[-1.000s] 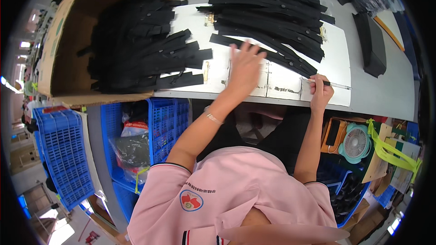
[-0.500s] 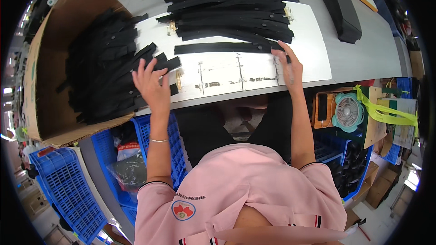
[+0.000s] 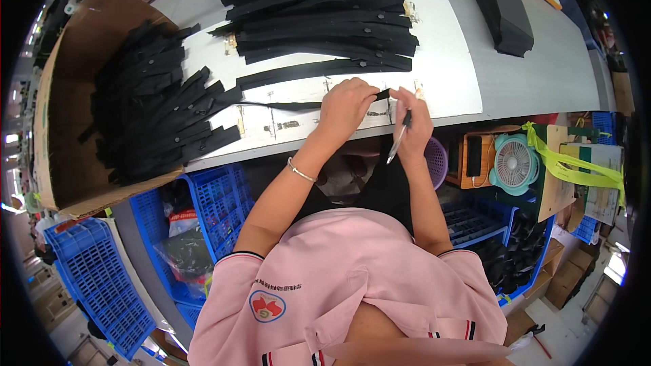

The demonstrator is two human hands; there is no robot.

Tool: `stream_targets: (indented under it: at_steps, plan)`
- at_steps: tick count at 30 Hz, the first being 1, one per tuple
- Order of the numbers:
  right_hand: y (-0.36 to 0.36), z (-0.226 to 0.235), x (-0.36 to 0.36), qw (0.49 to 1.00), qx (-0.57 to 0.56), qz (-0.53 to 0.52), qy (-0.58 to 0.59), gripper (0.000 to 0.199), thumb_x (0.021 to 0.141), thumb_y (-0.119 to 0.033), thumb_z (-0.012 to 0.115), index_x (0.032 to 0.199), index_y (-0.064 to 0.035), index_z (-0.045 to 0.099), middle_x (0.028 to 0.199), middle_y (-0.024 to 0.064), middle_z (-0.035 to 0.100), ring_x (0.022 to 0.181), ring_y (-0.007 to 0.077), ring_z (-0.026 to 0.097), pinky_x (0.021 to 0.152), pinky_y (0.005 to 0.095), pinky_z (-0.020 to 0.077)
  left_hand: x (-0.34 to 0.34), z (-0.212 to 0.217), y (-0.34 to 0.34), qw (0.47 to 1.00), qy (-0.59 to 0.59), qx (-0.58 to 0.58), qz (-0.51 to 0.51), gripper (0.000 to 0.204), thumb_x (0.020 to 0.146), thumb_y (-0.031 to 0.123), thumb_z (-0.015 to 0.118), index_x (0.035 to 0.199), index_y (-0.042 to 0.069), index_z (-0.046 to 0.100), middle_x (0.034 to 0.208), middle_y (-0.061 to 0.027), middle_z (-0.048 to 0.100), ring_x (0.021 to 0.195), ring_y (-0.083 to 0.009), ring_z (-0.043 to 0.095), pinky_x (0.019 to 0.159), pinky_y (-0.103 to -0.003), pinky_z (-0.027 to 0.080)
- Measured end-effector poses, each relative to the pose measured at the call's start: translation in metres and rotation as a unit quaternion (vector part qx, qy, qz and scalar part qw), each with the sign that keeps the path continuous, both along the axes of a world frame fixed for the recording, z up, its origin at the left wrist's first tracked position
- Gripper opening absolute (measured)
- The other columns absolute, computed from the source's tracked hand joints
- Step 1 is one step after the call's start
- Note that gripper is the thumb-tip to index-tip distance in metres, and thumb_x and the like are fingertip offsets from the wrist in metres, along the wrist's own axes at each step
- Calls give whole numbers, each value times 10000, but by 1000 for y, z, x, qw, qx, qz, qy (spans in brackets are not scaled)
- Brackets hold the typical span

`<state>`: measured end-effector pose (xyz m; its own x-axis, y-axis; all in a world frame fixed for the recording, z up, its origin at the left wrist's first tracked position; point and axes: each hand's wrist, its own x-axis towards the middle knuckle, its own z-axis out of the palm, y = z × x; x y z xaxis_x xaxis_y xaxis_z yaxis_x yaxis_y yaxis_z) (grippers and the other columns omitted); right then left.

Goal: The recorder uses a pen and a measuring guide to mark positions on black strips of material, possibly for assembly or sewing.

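My left hand [image 3: 347, 107] is closed on a black fabric strip [image 3: 296, 105] near its right end. Leftward, the strip runs over a white board [image 3: 447, 61] to the heap of loose strips [image 3: 146, 105] by the cardboard box. My right hand [image 3: 415, 122] has a slim pen-like tool [image 3: 399, 141], dark at the top and silver toward its tip, held in its curled fingers. Its thumb and forefinger are at the strip's end, close to the left fingertips; whether they pinch it I cannot tell. Beyond both hands lies a stack of flat black strips [image 3: 319, 17] with small round dots.
An open cardboard box [image 3: 68, 95] stands at the left. A black folded piece [image 3: 498, 10] lies on the grey table [image 3: 556, 74] at the far right. Below the table edge are blue crates [image 3: 102, 278], a purple basket [image 3: 437, 161] and a teal fan [image 3: 515, 163].
My left hand has moved right from the loose heap, drawing a strip across the board. My right hand has come nearer and left, and the pen-like tool now shows clearly.
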<state>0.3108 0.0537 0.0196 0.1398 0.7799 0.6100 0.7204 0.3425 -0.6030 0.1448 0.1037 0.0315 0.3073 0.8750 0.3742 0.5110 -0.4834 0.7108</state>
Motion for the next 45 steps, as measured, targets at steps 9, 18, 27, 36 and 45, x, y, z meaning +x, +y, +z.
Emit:
stream_targets:
  at_steps: [9,18,27,36,45]
  plan:
    - [-21,-17,15,983,-9,-51,-176,495,837,-18,729,1322,-103,679,1116,106,685,1097,297,604,989,437,438,-12,-1,-10,1000,26,13,7,312,870,107,747,1174,43,715,1241,-110,664,1190,-315,586,1034,-446,441]
    - [-24,-31,42,982,5,-80,-172,392,928,-70,715,1317,-113,699,1125,88,667,1052,264,574,1014,390,399,-102,-6,-77,964,181,33,192,454,961,157,681,1401,72,610,1486,-102,563,1435,-328,443,1220,-603,145]
    - [-28,-27,38,981,-26,-80,-177,323,1008,-116,642,1327,-127,693,1139,45,689,1079,241,572,1016,364,410,-150,-16,-102,955,193,-20,224,534,994,247,655,1493,99,534,1539,-83,520,1474,-291,410,1231,-614,23]
    - [-23,-5,17,973,-41,-99,-206,271,1020,-97,617,1282,-79,683,1096,66,717,1024,253,606,1028,377,404,-151,-21,-96,953,178,-14,244,519,970,262,687,1461,136,573,1524,-52,535,1470,-287,417,1227,-615,29]
    - [16,44,-124,906,-264,212,253,225,1028,-156,623,1111,21,734,944,64,726,852,83,626,764,237,500,-149,-21,-95,953,156,1,258,501,948,243,715,1422,124,607,1492,-51,563,1463,-295,422,1222,-617,74]
